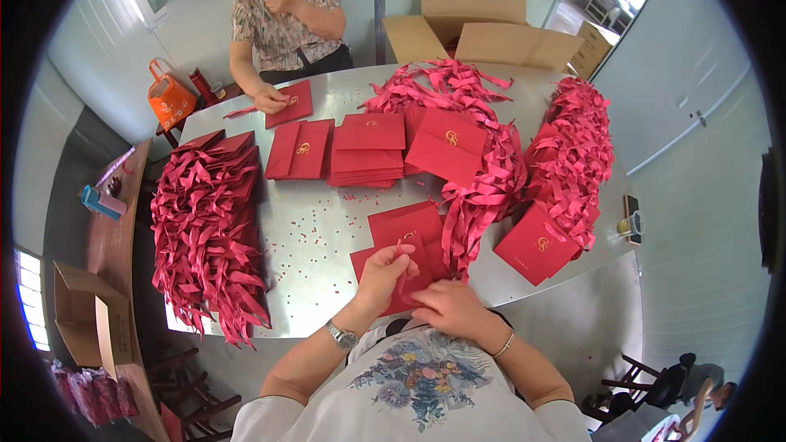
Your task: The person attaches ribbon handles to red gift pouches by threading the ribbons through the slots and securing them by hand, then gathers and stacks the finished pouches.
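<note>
At the table's near edge, my left hand (381, 278) pinches a thin red ribbon (401, 285) between thumb and forefinger. Beneath it lies a flat red paper gift bag (360, 262). My right hand (449, 307) is just to the right, low over the same bag, with its fingers curled together. Its fingertips are smeared and meet the ribbon's lower end; what they grip is hard to make out. A second red bag (401, 225) lies partly under the first, just beyond my hands. Loose red ribbons (463, 229) hang down in a long heap beside my right hand.
Ribboned red bags (209, 229) fill the table's left side, and another row (573, 147) lines the right. Stacked flat bags (368, 147) stand mid-table. Small confetti-like bits (315, 258) dot the metal table (282, 303). Across it, a person (286, 24) touches a red bag; an open carton (516, 45) stands behind.
</note>
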`<state>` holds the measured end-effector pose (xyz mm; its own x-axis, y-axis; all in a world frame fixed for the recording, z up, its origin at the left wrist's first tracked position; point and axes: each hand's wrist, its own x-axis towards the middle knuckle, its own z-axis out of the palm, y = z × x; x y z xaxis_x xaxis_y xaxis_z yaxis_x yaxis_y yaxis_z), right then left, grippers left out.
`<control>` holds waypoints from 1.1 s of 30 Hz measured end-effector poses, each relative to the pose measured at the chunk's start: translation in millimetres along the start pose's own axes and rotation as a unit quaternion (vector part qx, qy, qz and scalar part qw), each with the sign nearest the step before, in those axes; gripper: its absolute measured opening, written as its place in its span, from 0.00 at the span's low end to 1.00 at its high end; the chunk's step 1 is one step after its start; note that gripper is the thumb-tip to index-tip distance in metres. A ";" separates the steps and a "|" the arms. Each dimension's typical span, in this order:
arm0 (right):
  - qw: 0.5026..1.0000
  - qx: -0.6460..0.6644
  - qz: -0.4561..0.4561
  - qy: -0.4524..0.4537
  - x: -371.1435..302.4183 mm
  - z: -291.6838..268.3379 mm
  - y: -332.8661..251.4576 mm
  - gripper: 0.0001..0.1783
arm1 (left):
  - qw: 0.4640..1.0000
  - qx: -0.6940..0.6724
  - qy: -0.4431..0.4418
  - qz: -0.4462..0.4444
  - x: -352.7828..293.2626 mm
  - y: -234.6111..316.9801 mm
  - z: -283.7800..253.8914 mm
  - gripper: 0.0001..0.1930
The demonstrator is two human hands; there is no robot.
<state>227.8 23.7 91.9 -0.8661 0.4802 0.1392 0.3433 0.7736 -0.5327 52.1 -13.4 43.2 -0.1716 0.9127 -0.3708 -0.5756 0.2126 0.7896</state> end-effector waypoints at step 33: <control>0.919 0.262 0.263 0.131 25.8 42.2 31.7 0.09 | 0.678 0.656 -0.010 0.331 10.2 27.5 -10.1 0.14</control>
<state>200.9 43.2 43.4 -0.4886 0.8675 -0.0932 0.4076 0.1325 -0.9035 26.4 -1.8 56.2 -0.0272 0.9617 0.2728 0.8320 -0.1295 0.5394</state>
